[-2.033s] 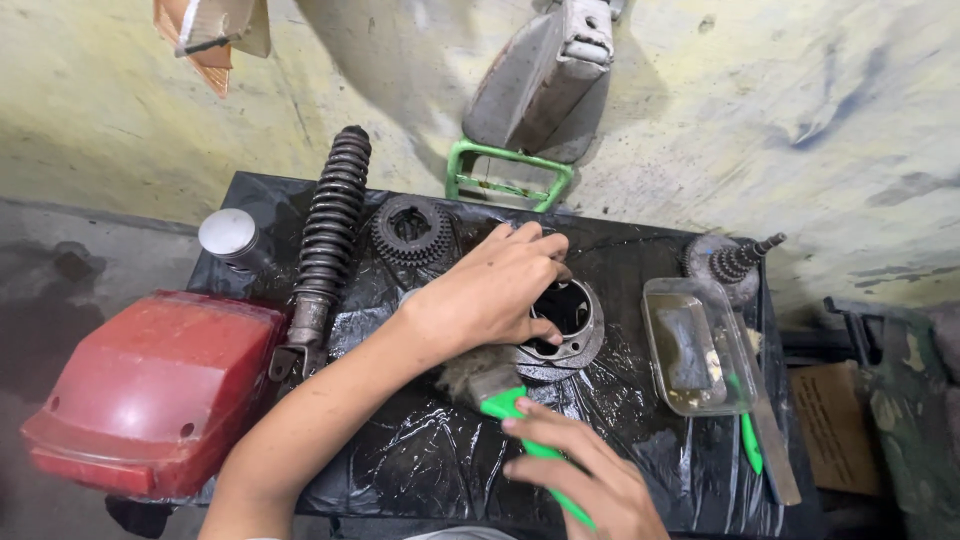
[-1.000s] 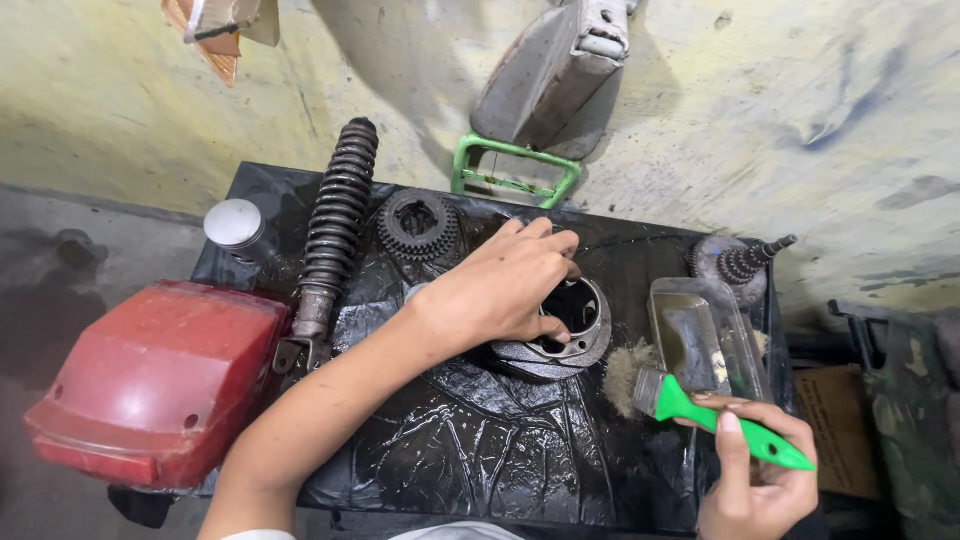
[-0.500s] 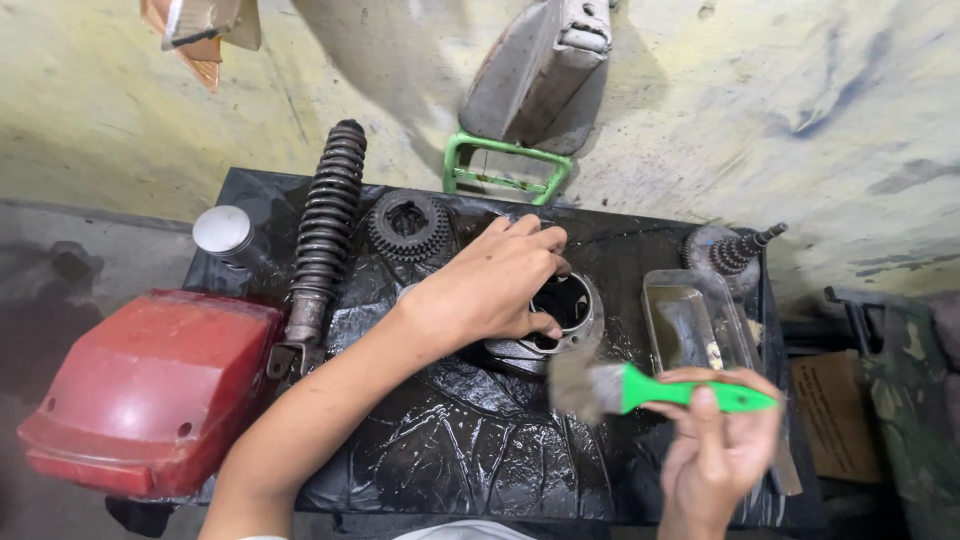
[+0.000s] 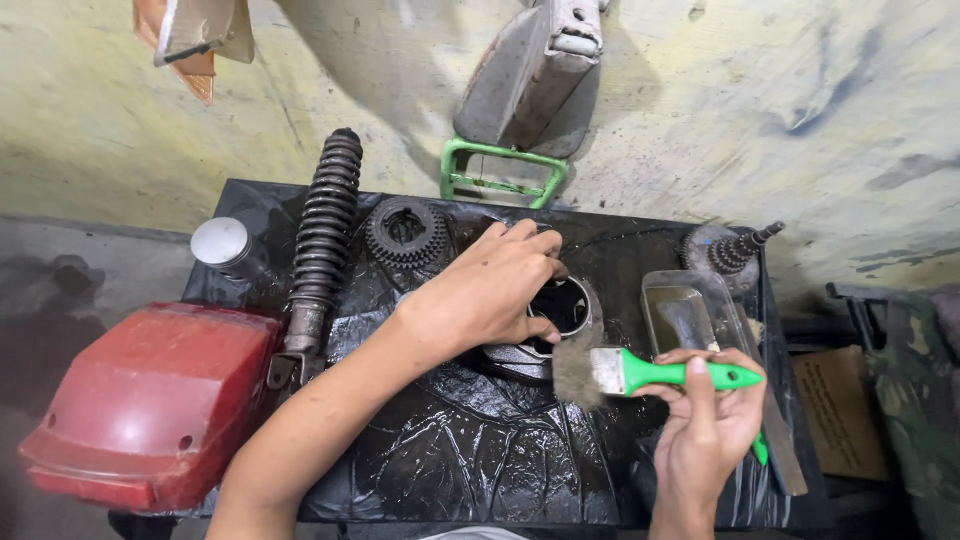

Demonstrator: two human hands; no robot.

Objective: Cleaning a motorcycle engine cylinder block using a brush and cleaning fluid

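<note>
Now the right hand (image 4: pixel 705 415) — fingers pinching the green-handled brush (image 4: pixel 640 373) — has brought its bristles left, touching the metal cylinder (image 4: pixel 560 315); left hand (image 4: pixel 490 290) stays wrapped over the cylinder mid-table.

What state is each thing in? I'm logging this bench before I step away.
left hand: gripping the cylinder
cylinder: upright, bore open
right hand: holding the brush
brush: bristles beside the cylinder
shock absorber: lying flat
gear cluster: lying flat
metal tray: wet
</note>
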